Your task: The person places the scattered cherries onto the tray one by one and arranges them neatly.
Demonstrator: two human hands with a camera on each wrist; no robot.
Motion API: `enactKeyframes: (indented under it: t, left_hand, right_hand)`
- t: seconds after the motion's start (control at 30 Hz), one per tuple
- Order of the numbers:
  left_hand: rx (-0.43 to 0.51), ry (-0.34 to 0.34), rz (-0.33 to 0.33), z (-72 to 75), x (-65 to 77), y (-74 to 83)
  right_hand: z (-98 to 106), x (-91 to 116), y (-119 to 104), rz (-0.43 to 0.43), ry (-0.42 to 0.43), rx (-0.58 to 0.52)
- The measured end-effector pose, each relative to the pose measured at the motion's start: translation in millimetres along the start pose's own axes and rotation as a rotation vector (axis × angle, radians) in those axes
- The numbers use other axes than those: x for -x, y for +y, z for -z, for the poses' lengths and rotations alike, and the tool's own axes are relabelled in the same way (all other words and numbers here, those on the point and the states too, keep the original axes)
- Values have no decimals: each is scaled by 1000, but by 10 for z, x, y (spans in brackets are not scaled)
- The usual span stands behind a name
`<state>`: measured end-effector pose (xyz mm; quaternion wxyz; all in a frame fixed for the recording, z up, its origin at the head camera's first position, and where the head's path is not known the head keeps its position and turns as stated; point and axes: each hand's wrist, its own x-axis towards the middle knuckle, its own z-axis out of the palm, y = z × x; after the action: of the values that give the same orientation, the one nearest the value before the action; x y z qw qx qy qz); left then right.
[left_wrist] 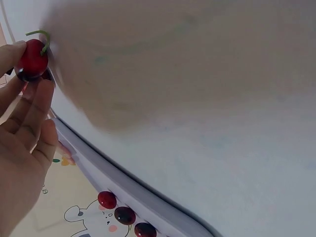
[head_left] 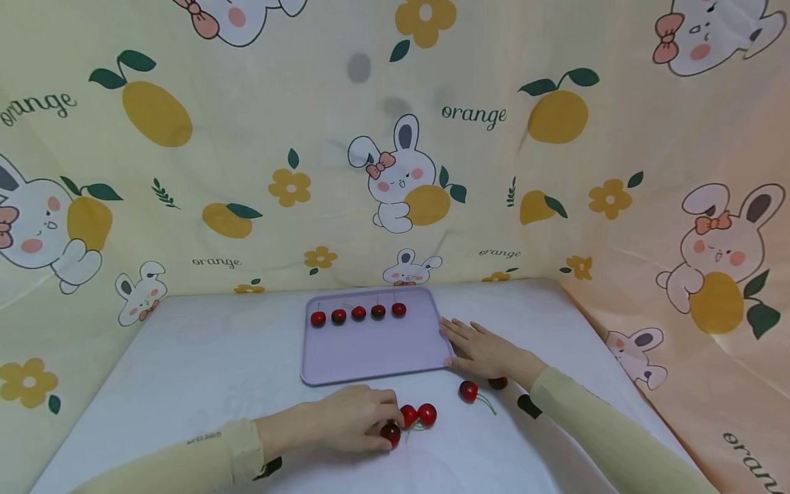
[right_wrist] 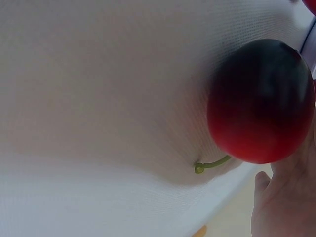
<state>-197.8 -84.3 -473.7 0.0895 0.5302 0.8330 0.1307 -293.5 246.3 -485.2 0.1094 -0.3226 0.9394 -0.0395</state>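
Note:
My left hand [head_left: 352,418] pinches a dark red cherry [head_left: 390,435] between thumb and fingers, just in front of the lilac tray [head_left: 376,353]. In the left wrist view that cherry [left_wrist: 34,60] shows a curved green stem. Right beside it on the table are two red cherries [head_left: 427,414]. With fingers extended, my right hand [head_left: 484,348] rests at the tray's right edge. Several cherries [head_left: 358,313] stand in a row along the tray's back part. Close up in the right wrist view, a dark cherry [right_wrist: 261,103] lies near the right hand.
A red cherry [head_left: 468,391] with a long stem lies on the white table [head_left: 204,370] below the right hand. Another dark cherry [head_left: 497,383] is partly hidden by the right wrist. A patterned cloth [head_left: 333,226] with rabbits and oranges hangs behind and at the sides.

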Motion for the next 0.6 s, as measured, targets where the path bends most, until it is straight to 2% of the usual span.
enactKeyframes:
  t: [0.27, 0.43, 0.6]
  left_hand:
    - [165, -39, 57, 20, 25, -7]
    - [287, -12, 97, 90, 61, -16]
    - [337, 33, 151, 160, 95, -32]
  right_hand:
    - [-12, -10, 6, -5, -3, 1]
    - [-1, 0, 4, 4, 7, -10]
    - [9, 10, 2, 6, 1, -19]
